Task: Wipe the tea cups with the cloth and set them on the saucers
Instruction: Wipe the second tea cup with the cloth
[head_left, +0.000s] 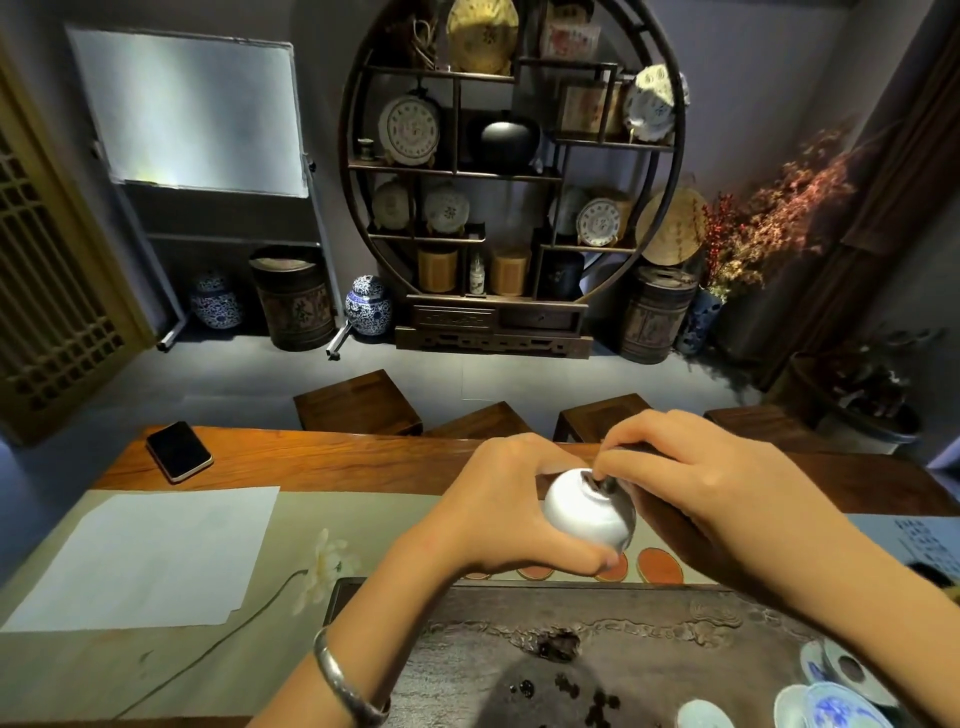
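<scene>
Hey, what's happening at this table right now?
A person is wiping a white tea cup over a wooden table. The left hand holds the cup tilted on its side, while the right hand pushes a dark cloth into its mouth. Orange saucers lie in a row just below the cup, those in view with no cup on them. More blue-and-white cups wait on the dark tea tray at the near right.
</scene>
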